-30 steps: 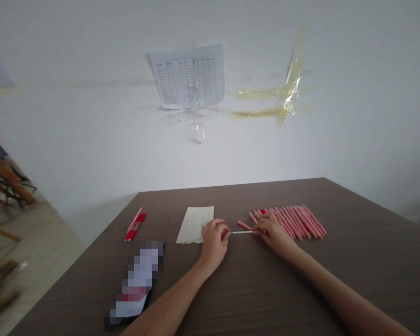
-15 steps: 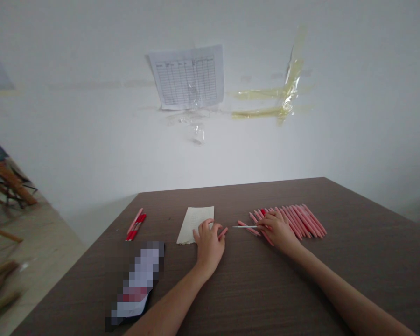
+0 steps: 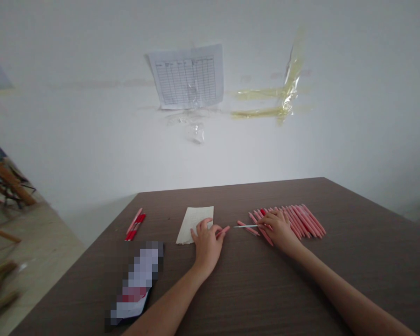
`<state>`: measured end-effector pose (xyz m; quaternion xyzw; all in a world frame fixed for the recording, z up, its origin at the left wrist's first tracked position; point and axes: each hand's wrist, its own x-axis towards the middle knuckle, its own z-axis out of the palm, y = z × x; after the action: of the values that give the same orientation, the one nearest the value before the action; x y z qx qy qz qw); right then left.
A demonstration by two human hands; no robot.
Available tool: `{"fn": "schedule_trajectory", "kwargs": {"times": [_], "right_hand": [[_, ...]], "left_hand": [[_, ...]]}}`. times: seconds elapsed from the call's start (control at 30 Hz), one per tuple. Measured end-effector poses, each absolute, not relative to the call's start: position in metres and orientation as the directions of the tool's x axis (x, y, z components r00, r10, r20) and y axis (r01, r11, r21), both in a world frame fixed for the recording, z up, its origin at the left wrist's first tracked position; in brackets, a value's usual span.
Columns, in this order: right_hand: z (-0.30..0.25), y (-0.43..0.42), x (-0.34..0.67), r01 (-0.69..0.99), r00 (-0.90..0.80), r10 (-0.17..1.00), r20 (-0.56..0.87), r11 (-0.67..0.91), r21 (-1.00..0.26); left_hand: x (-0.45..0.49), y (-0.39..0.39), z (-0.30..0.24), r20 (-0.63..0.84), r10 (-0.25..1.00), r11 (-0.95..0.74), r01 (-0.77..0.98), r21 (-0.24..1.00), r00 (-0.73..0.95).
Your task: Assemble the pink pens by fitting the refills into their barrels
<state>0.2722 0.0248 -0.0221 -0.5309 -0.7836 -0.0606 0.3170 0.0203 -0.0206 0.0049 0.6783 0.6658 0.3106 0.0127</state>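
My left hand (image 3: 207, 242) has its thumb and fingers closed round a pink pen barrel (image 3: 225, 230). Its open-looking end points right, and the rest is hidden in the fingers. Facing it, my right hand (image 3: 278, 228) pinches a thin white pen refill (image 3: 245, 226), whose tip points left and stands a small gap from the barrel. Below the refill, a loose pink pen part (image 3: 252, 231) lies on the table. Beneath and beyond my right hand spreads a row of several pink pens (image 3: 306, 221). A paper sheet (image 3: 192, 223) lies partly behind my left hand.
At the left lie a few red and pink pens (image 3: 136, 226). A pixelated phone-like object (image 3: 138, 280) is close to my left forearm. The brown table (image 3: 266, 289) meets a white wall with a taped printed sheet (image 3: 189, 77).
My left hand has turned slightly, and the pink barrel's end now points more to the right, nearer the refill tip. My right hand is almost still.
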Motion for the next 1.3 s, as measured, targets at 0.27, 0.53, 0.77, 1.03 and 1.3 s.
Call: {"fn": "schedule_trajectory", "kwargs": {"times": [0.27,0.53,0.77,1.03,1.3], "right_hand": [[-0.021,0.024,0.272,0.861,-0.242,0.787,0.567,0.444,-0.249],[-0.022,0.023,0.269,0.856,-0.234,0.79,0.566,0.444,-0.266],[-0.02,0.021,0.267,0.836,-0.289,0.77,0.569,0.493,-0.242],[-0.015,0.02,0.266,0.795,-0.351,0.741,0.572,0.559,-0.236],[-0.01,0.015,0.26,0.788,-0.348,0.736,0.581,0.566,-0.245]], "left_hand": [[0.02,-0.021,0.005,0.436,0.898,-0.17,0.872,0.46,-0.055],[0.021,-0.021,0.003,0.452,0.891,-0.185,0.868,0.46,-0.049],[0.02,-0.02,0.0,0.451,0.892,-0.209,0.855,0.476,-0.033],[0.02,-0.018,0.002,0.462,0.887,-0.243,0.835,0.493,-0.015],[0.021,-0.02,0.003,0.485,0.874,-0.287,0.831,0.476,0.025]]}}
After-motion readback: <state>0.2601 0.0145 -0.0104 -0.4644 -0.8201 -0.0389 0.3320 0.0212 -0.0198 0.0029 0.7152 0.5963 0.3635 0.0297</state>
